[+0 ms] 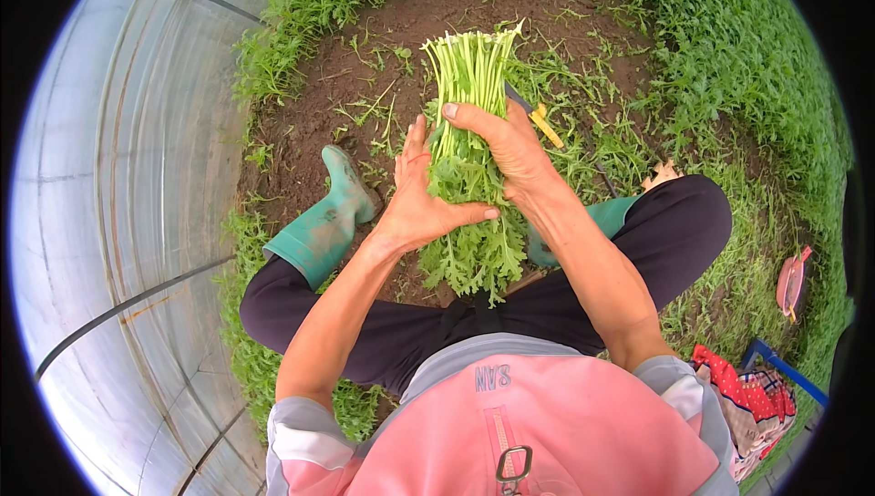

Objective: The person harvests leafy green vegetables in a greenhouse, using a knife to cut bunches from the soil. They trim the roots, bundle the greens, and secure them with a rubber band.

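Note:
A thick bunch of leafy greens (pixel 472 79), with lobed leaves like garland chrysanthemum, is held up between my two hands. Its pale cut stems point away from me and lie fairly even at the top, while the leaves hang toward my lap. My right hand (pixel 509 144) grips the stems from the right, thumb across the front. Lower on the left, my left hand (pixel 417 198) cups the leafy part, its thumb lying over the leaves and its fingers stretched along the side. Beyond my right hand is a knife with a yellow handle (pixel 547 128), its blade partly hidden.
Bare soil (pixel 321 106) with scattered cuttings lies ahead, ringed by dense growing greens (pixel 738 51). Green rubber boots (pixel 321 222) flank the bunch. Plastic greenhouse sheeting (pixel 150 154) rises at left. A pink pouch-like object (pixel 791 284) and patterned cloth (pixel 759 400) lie at right.

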A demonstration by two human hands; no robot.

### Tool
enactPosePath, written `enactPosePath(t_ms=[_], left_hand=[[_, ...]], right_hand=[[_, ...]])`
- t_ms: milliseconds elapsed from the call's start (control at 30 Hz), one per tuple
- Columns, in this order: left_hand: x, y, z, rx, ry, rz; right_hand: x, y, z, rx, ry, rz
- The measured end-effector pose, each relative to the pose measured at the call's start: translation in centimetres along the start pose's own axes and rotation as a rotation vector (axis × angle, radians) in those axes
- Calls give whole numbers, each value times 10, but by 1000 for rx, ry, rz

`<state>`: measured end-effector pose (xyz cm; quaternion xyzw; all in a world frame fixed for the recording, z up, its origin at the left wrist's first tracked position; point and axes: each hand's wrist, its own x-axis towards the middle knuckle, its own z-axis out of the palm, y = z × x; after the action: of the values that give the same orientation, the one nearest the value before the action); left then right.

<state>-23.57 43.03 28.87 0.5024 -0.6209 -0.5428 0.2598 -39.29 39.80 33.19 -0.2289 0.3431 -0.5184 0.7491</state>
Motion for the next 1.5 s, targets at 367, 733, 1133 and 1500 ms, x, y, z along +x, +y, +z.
enactPosePath(t_ms=[367, 733, 1133, 1500], left_hand=[[-11, 22, 24, -265, 68, -195], [-17, -4, 40, -605, 54, -264], [-30, -41, 48, -560, 116, -483], [-49, -77, 34, -1341, 239, -959]], right_hand=[[14, 11, -14, -4, 133, 73], [19, 45, -20, -9, 215, 195], [38, 96, -54, 101, 205, 528], [60, 60, -322, -1474, 488, 704]])
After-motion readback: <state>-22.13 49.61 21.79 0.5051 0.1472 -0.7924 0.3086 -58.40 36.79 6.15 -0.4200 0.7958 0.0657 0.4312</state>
